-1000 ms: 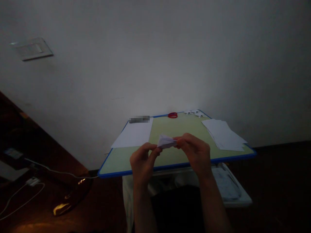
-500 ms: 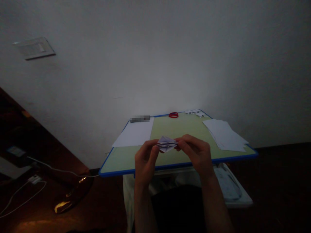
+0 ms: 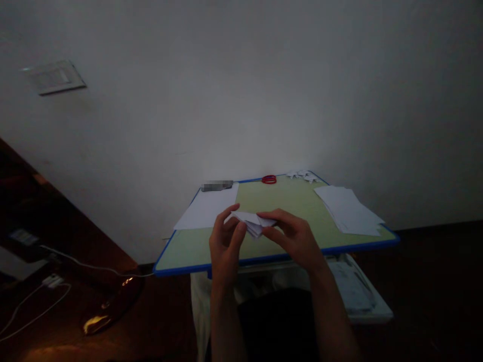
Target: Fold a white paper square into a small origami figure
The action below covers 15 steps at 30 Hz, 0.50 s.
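Observation:
A small white folded paper [image 3: 252, 220] with several layers is held above the near part of the table. My right hand [image 3: 294, 234] pinches its right end between thumb and fingers. At the other end, the thumb of my left hand [image 3: 225, 244] presses against the near side of the paper, and its fingers curl behind it. The left index fingertip sticks up past the paper's edge. The layers stand slightly apart at the lower side.
The green table [image 3: 271, 198] has a blue rim. White sheets [image 3: 211, 208] lie left under a blurred dark object [image 3: 217, 186]. Red-handled scissors [image 3: 269, 179] and small folded paper pieces [image 3: 304, 175] lie at the back. A paper stack [image 3: 349, 211] is right, above an open drawer [image 3: 356, 289].
The paper has turned in my hands, from a pointed diamond facing me to a slanted, flatter shape. My right fingers have shifted left along it, and my left index finger has lifted.

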Each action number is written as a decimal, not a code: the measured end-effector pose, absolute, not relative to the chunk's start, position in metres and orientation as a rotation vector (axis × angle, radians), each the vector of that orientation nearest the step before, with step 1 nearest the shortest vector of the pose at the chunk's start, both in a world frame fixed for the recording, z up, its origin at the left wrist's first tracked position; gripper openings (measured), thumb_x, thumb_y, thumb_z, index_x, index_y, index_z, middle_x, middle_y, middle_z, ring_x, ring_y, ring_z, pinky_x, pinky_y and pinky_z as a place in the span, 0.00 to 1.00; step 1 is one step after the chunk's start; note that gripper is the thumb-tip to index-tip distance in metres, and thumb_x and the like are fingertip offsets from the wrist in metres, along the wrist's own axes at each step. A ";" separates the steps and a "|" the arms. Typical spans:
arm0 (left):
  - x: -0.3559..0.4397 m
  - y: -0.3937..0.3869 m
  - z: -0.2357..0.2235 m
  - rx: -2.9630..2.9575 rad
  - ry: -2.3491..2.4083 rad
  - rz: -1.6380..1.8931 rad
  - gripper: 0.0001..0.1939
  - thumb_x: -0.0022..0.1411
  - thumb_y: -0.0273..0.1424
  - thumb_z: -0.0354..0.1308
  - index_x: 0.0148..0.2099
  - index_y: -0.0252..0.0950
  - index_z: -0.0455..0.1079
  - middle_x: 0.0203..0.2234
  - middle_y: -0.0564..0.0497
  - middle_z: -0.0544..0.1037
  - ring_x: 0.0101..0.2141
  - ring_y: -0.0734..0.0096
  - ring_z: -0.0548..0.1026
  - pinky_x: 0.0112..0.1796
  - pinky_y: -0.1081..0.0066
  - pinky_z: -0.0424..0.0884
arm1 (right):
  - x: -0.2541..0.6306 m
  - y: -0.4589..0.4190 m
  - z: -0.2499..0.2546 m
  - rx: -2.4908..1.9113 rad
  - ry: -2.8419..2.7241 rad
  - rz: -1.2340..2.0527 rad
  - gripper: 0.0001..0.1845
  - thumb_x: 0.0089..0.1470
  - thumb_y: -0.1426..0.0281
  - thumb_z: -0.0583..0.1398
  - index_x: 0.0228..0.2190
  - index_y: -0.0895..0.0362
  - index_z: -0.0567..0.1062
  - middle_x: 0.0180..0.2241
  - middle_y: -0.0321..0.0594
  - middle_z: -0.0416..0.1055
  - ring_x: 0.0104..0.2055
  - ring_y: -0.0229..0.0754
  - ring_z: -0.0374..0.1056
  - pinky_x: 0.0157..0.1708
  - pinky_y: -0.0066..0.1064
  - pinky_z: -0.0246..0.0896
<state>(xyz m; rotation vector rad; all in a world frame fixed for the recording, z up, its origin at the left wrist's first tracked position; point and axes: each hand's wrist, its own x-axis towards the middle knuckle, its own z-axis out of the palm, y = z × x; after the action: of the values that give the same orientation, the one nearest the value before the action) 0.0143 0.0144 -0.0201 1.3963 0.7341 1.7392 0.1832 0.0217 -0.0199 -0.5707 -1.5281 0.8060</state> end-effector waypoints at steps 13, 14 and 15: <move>0.015 0.013 -0.014 1.516 0.827 1.630 0.14 0.62 0.35 0.67 0.48 0.36 0.77 0.44 0.44 0.84 0.44 0.59 0.82 0.46 0.64 0.77 | 0.183 0.025 -0.017 -0.712 -1.479 0.587 0.20 0.69 0.60 0.56 0.26 0.55 0.72 0.27 0.34 0.68 0.31 0.38 0.64 0.32 0.30 0.60; 0.014 0.013 -0.015 1.531 0.834 1.625 0.12 0.62 0.34 0.67 0.48 0.36 0.77 0.43 0.45 0.84 0.43 0.60 0.82 0.46 0.65 0.77 | 0.182 0.025 -0.017 -0.734 -1.457 0.575 0.21 0.69 0.60 0.55 0.25 0.55 0.71 0.26 0.33 0.66 0.29 0.38 0.63 0.30 0.29 0.59; 0.014 0.014 -0.015 1.551 0.839 1.622 0.11 0.63 0.34 0.66 0.47 0.36 0.77 0.43 0.45 0.84 0.42 0.61 0.82 0.46 0.65 0.76 | 0.181 0.026 -0.017 -0.753 -1.434 0.561 0.20 0.69 0.60 0.55 0.26 0.54 0.71 0.26 0.33 0.66 0.30 0.39 0.63 0.31 0.30 0.59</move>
<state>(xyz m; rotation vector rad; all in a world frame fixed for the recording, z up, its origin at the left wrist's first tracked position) 0.0136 0.0140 -0.0152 1.5505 0.8391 1.6220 0.1810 0.0256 -0.0170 -0.7533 -1.4337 0.5610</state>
